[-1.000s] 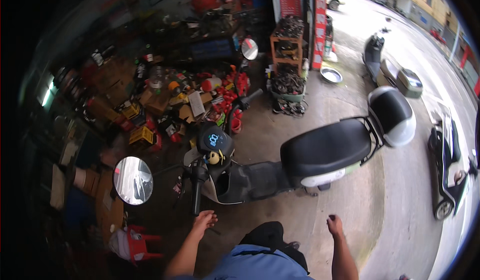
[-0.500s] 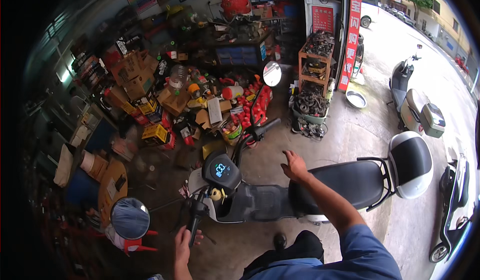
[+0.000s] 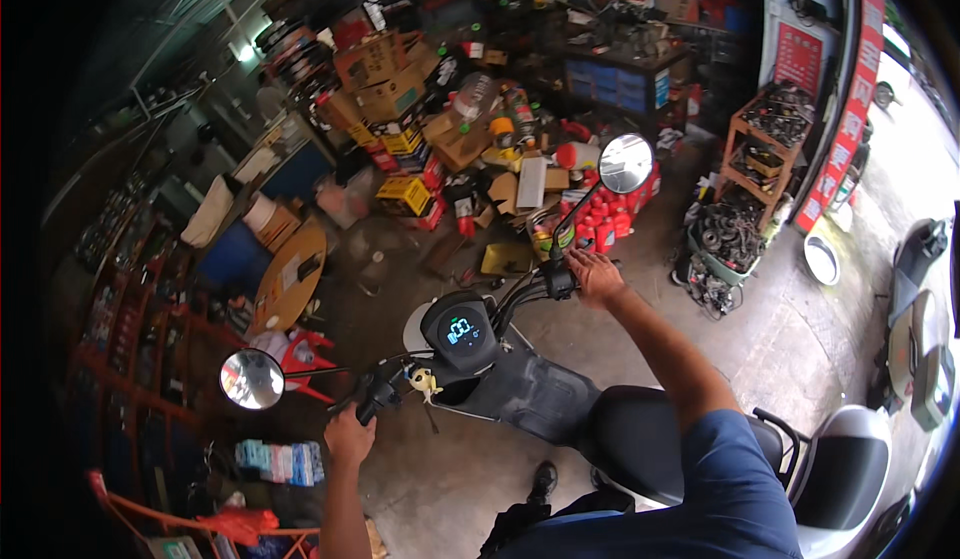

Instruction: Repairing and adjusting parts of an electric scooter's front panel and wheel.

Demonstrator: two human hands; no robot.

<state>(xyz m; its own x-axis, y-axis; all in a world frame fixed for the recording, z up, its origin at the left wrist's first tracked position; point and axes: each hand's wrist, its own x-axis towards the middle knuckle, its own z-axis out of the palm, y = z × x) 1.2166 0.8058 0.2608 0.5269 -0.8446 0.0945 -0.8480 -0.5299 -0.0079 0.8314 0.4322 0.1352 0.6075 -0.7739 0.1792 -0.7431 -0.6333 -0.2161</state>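
An electric scooter with a lit round dashboard (image 3: 459, 333) stands in front of me. My left hand (image 3: 350, 435) is closed around its left handlebar grip (image 3: 368, 411). At the far side, my right hand (image 3: 597, 277) lies over the right handlebar grip, its fingers reaching across beside the switch housing (image 3: 558, 279); the hand hides most of that grip. A small yellow-and-white figure (image 3: 424, 383) hangs near the left bar. Round mirrors rise at the left (image 3: 252, 379) and the right (image 3: 626, 163). The black seat (image 3: 640, 439) is partly behind my right arm.
Cardboard boxes (image 3: 392, 94), bottles and red containers (image 3: 605, 221) crowd the floor beyond the scooter. A wooden shelf (image 3: 765, 154) with parts and a metal basin (image 3: 822, 260) stand toward the doorway. An orange rack (image 3: 190, 515) lies near-left; other scooters (image 3: 915, 334) are outside.
My right hand has moved from open air beside the seat onto the right handlebar grip. My left hand has closed around the left grip. The view has turned toward the right.
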